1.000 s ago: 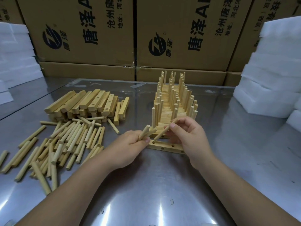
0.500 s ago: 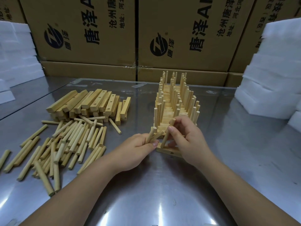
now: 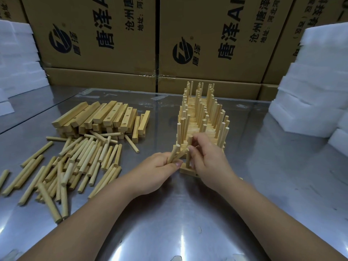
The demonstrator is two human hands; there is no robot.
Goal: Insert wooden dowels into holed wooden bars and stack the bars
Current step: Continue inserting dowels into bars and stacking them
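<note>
Steel table (image 3: 188, 213) — right fingers (image 3: 200, 146) pinch upright dowel (image 3: 190, 140) on bar (image 3: 185, 170); left fingers (image 3: 160, 158) grip spares (image 3: 174, 152).

A shiny steel tabletop (image 3: 188, 213) carries everything. On its left half lies a loose scatter of dowels (image 3: 79, 162), most pointing toward the far edge, with one stray dowel (image 3: 3, 178) at the left edge. Just behind them sits a heap of holed bars (image 3: 105, 117). Near the middle, a stack of bars (image 3: 199, 127) bristling with upright dowels runs toward the far edge; a single bar (image 3: 186, 170) lies at its near end. White foam blocks (image 3: 310, 102) line the right edge.
</note>
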